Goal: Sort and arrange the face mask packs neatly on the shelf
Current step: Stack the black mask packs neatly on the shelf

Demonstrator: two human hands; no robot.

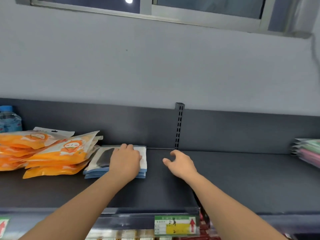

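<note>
Mask packs in blue-and-white pouches (102, 159) lie in a low stack on the dark shelf (242, 179), touching a slumped heap of orange packs (52, 153) on their left. Our left hand (125, 161) rests palm-down on the top pouch, fingers reaching its far edge — pressing rather than gripping. Our right hand (181, 163) hovers just right of the stack, fingers loosely bent, holding nothing. Behind it a slotted upright (179, 125) rises against the back panel. A water bottle (9, 120) stands far left; pastel packs (308, 151) sit far right — well apart. A green-and-yellow price label (174, 225) hangs on the shelf's front edge.
</note>
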